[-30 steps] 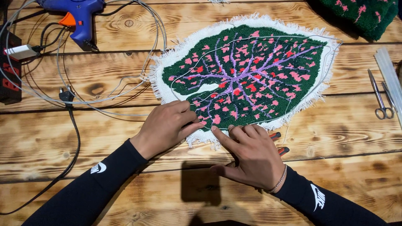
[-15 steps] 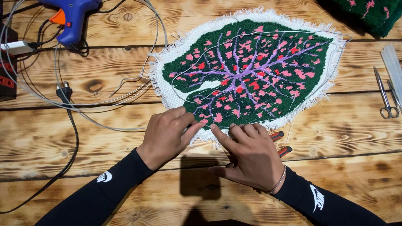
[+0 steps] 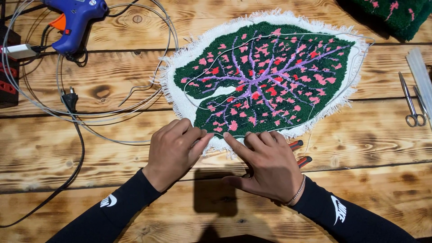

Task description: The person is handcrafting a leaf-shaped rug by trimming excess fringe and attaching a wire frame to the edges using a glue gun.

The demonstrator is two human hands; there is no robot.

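The leaf rug point(image 3: 265, 76) lies on the table point(image 3: 369, 130), its long axis running from lower left up to the right, directly ahead of both hands. The left hand point(image 3: 175, 150) pinches the wire point(image 3: 216, 141) at the near fringe; the right hand point(image 3: 267, 164) presses flat beside it, forefinger extended. Red-handled pliers point(image 3: 300, 153) lie partly under the right hand.

- Leaf-shaped tufted rug point(image 3: 265, 76): dark green, pink flecks, purple veins, frayed white cloth border; lies flat on the wooden planks.
- Thin wire point(image 3: 288, 36): traces the leaf's outline on top.
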